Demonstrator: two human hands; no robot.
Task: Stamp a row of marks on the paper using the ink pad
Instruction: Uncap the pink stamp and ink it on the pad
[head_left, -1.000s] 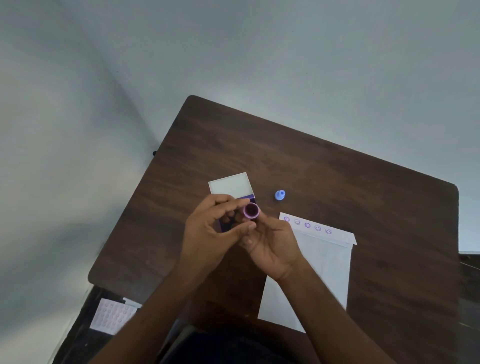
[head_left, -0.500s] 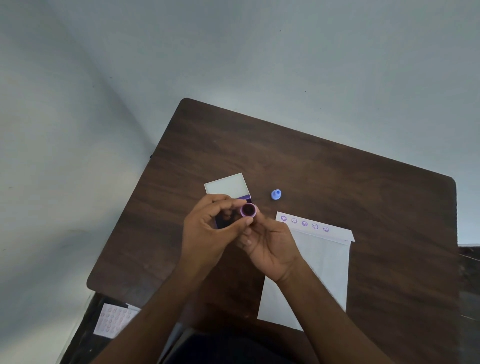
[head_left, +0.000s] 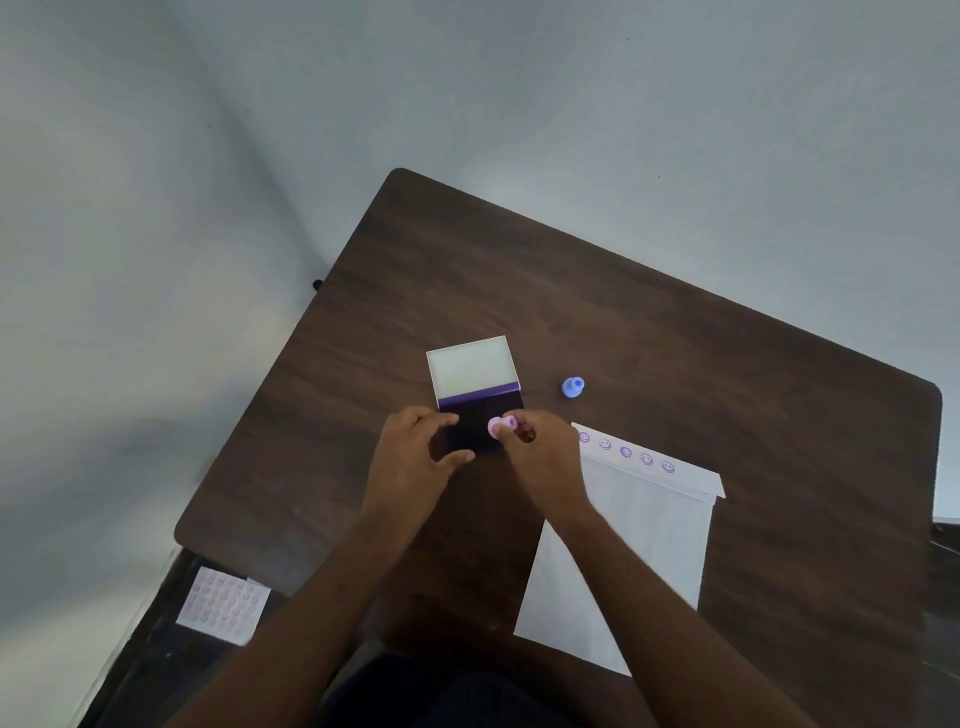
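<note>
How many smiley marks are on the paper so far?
5, in a row along the paper's top strip. The right hand may hide another.

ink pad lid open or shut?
Open. The ink pad has its pale lid flipped back flat on the table, dark pad exposed.

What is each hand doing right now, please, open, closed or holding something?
Left hand: open, fingers loosely curved beside the ink pad, holding nothing.
Right hand: pinches the pink stamp over the ink pad.
</note>
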